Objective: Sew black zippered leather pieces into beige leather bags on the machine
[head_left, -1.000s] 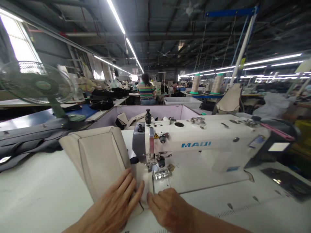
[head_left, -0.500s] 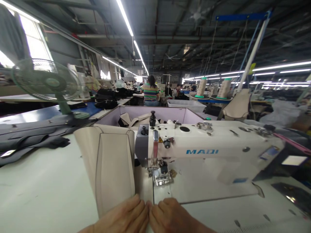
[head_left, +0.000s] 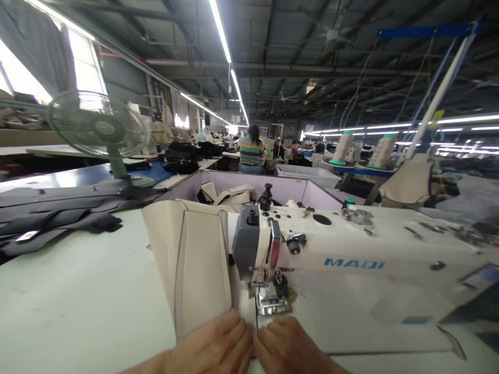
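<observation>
A beige leather-like panel [head_left: 205, 270] with dark seam lines stands bent up on the table, left of the needle of a white sewing machine [head_left: 351, 244]. One strip of it runs back past the presser foot [head_left: 273, 304]. Just in front of the foot, my left hand [head_left: 222, 340] is closed, its fingertips pinching the panel's edge. My right hand [head_left: 286, 343] is curled closed right beside it, knuckles up, on the same edge. Their thumbs nearly touch. What lies beneath the fingers is hidden.
Dark grey strips [head_left: 70, 208] lie on the left, before a green fan [head_left: 101, 124]. Behind the machine is a lilac-walled bin [head_left: 273, 187] with beige pieces. Thread cones [head_left: 384, 150] stand at the back right. A person in a striped top [head_left: 250, 151] is farther off.
The view has swung left, so the machine and panel sit farther right in it. Both hands, still closed on the panel's edge, are slightly closer to the presser foot.
</observation>
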`<state>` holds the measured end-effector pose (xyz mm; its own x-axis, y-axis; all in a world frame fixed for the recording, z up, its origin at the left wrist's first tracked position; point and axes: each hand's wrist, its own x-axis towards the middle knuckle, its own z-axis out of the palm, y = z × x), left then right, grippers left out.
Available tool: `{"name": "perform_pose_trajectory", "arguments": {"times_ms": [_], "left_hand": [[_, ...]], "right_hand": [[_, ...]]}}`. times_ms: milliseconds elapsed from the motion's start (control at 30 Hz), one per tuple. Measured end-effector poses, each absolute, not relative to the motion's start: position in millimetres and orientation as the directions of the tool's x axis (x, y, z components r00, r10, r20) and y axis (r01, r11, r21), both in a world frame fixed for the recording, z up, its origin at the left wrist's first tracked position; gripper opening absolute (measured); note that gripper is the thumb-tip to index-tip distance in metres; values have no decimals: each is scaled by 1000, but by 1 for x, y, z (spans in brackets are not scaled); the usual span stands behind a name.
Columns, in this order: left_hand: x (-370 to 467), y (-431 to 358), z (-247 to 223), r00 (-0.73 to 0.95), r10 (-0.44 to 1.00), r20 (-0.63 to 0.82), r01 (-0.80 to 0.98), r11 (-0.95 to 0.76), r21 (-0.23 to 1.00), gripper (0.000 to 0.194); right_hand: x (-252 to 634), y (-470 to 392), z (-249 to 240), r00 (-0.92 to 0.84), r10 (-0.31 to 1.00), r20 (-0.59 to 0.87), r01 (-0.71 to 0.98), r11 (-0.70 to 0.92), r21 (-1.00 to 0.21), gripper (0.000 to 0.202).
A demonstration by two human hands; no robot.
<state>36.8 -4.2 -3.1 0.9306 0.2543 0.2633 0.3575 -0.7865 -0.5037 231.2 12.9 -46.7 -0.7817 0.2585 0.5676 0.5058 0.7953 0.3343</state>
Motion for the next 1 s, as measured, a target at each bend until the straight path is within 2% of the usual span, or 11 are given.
{"name": "perform_pose_trajectory", "arguments": {"times_ms": [100, 167, 200, 333, 367, 433, 533, 633, 833, 900, 1000], "left_hand": [[38, 4, 6, 939, 250, 238, 341, -783, -520, 14], [34, 8, 21, 934, 285, 214, 355, -799, -485, 14], [29, 9, 30, 924, 315, 215, 381, -799, -465, 21], [4, 15, 54, 865, 435, 250, 501, -726, -472, 80], [-2, 18, 54, 860, 456, 229, 507, -711, -487, 91], [-10, 21, 50, 862, 485, 148, 487, -711, -508, 98], [-14, 17, 40, 869, 490, 67, 450, -728, -517, 83], [-12, 2, 32, 875, 478, 79, 437, -706, -558, 60], [1, -19, 20, 902, 349, 255, 430, -663, -613, 25], [4, -17, 15, 901, 282, 330, 431, -668, -607, 21], [6, -14, 5, 893, 259, 368, 439, -683, -584, 18]], "right_hand": [[233, 19, -44, -787, 308, 535, 500, 826, 260, 32], [234, 22, -44, -791, 339, 510, 501, 836, 222, 29], [234, 22, -43, -794, 350, 496, 501, 840, 209, 27], [236, 20, -40, -811, 356, 464, 499, 835, 231, 17], [237, 19, -39, -816, 351, 459, 498, 830, 250, 17], [237, 17, -38, -824, 344, 451, 497, 820, 282, 18], [237, 16, -38, -833, 330, 444, 492, 808, 323, 20], [235, 15, -40, -844, 304, 441, 484, 787, 383, 23], [235, 9, -37, -862, 274, 428, 474, 736, 483, 26], [236, 4, -34, -860, 312, 403, 489, 727, 482, 30], [239, -6, -32, -845, 374, 383, 523, 730, 440, 36]]}}
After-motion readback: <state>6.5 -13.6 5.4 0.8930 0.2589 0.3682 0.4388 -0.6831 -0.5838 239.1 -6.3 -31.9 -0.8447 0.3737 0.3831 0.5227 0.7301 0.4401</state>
